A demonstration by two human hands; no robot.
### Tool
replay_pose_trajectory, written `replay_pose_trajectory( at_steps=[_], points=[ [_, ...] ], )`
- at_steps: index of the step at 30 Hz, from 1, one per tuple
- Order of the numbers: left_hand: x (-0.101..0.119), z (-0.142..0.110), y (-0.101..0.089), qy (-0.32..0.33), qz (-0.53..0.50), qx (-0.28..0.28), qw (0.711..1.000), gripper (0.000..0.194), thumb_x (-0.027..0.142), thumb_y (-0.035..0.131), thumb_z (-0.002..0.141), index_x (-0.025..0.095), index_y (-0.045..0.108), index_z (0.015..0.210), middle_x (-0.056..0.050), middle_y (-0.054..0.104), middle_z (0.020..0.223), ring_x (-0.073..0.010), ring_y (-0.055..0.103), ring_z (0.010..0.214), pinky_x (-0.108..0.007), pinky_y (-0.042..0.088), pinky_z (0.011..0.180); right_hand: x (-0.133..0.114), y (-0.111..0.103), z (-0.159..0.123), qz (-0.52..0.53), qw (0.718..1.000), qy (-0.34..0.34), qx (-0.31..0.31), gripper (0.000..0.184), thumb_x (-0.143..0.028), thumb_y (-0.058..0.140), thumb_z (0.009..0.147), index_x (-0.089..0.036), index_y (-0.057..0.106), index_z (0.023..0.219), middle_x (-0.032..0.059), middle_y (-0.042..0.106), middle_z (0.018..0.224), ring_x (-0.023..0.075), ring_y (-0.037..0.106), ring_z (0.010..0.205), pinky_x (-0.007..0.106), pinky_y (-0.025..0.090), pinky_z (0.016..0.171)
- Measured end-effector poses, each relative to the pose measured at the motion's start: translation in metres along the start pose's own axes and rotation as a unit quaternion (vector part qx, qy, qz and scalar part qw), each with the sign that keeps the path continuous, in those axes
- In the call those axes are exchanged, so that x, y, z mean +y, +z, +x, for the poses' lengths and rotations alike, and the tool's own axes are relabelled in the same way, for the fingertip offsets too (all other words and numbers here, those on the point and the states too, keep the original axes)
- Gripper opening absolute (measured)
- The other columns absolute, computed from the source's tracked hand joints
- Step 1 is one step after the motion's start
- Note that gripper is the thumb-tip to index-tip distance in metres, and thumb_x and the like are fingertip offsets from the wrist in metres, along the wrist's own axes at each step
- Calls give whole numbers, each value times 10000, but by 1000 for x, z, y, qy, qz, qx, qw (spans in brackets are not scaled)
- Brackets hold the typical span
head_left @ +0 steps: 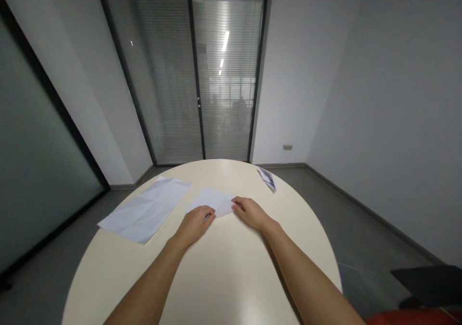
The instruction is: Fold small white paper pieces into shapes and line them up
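Stretching two bare forearms (306, 281) up from the bottom edge of the frame, across a round cream worktop (227, 277). Showing, at the lower right corner, something red (411, 317), cut off, and a flat black object (429, 282) too dim to name. Curling the left hand (197, 224) over the near edge of a small white paper sheet (214, 198), on the worktop just below mid-frame; cannot tell whether pinching it. Pinching the sheet's right end between thumb and fingers of the right hand (250, 212). Seeing, left of the hands, a large creased white paper sheet (147, 207), its lower left corner at the worktop's edge. Finding farther off, right of centre, a folded paper (267, 177) with dark patches near the far rim. Facing, beyond, a wall socket (288, 147) and, at upper centre, black-framed glass doors (225, 128) with horizontal blinds.
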State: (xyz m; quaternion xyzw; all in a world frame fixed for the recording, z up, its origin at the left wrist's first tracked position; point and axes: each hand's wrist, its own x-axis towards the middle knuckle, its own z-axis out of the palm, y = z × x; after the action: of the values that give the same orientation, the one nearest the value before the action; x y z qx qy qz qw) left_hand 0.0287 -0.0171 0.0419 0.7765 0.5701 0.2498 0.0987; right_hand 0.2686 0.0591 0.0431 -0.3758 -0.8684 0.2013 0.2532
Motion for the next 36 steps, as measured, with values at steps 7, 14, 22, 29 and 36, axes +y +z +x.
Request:
replay_pose_trajectory(
  at_steps=[7, 14, 22, 29, 36],
  points=[
    [-2, -1, 2, -21, 15, 11, 1000, 142, 259, 577, 930, 212, 682, 1014, -55, 723, 1076, -220, 645, 1053, -317, 477, 906, -3, 6, 2, -37, 999, 1, 18, 346, -246, 462, 986, -207, 700, 1235, 83, 730, 1197, 235, 635, 1060, 337, 441, 953],
    [-8, -1, 7, -5, 5, 12, 1000, 345, 243, 560, 945, 236, 651, 1278, -67, 663, 1325, -227, 576, 1246, -370, 440, 1075, -5, 10, 1, -67, 997, 35, 28, 375, -223, 513, 964, -183, 663, 1306, 108, 711, 1181, 237, 602, 1092, 339, 437, 989],
    [-12, 2, 11, 28, 34, 5, 999, 329, 267, 524, 979, 232, 715, 1244, -87, 632, 1397, -250, 553, 1299, -438, 387, 1149, -20, 8, 1, -102, 993, -52, -15, 361, -257, 494, 981, -215, 683, 1286, 114, 629, 1356, 257, 534, 1269, 401, 386, 1102],
    [-16, 2, 13, 27, 32, 1, 999, 371, 300, 508, 988, 215, 673, 1309, -104, 593, 1443, -247, 516, 1349, -435, 360, 1172, -28, 23, -3, -82, 988, -30, -125, 589, -458, 331, 1041, -165, 393, 1548, 149, 331, 1619, 326, 277, 1508, 566, 215, 1207],
    [-5, -2, 6, 50, 55, -1, 997, 356, 340, 588, 948, 257, 698, 1276, -89, 637, 1372, -272, 545, 1267, -447, 405, 1114, -19, 14, -5, -102, 988, 55, -107, 614, -462, 297, 1045, -142, 349, 1566, 143, 281, 1641, 341, 169, 1538, 591, 114, 1222]
  ],
)
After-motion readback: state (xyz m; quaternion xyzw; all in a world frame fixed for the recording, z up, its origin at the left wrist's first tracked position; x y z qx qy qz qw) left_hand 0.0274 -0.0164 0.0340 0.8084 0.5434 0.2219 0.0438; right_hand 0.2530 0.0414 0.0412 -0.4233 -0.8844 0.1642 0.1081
